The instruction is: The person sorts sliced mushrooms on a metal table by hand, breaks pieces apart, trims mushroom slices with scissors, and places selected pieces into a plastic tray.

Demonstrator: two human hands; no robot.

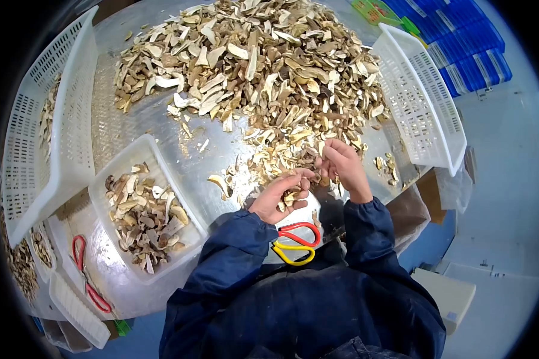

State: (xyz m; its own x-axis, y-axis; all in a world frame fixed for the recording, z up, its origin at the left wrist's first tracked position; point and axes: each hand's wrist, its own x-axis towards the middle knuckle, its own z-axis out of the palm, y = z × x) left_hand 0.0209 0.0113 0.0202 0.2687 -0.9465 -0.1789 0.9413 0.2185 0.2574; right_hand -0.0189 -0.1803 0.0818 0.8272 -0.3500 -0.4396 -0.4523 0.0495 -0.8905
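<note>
My left hand (279,196) is half curled, palm turned inward, with a few small dried mushroom slices (290,197) in its fingers. My right hand (346,167) pinches a pale mushroom slice (321,149) between thumb and fingers, close to the left fingertips. Both hands are over the near edge of a large heap of dried mushroom slices (251,72) on a metal table (182,152). Smaller broken pieces (266,161) lie just beyond the hands. Scissors with red and yellow handles (297,244) lie by my left wrist, their blades mostly hidden.
A white tray (188,230) of mushroom slices stands at the left. White perforated baskets stand tilted at the far left (75,119) and at the right (410,99). Red-handled scissors (79,254) lie beyond the tray. Blue plastic bins (461,36) are stacked at the upper right.
</note>
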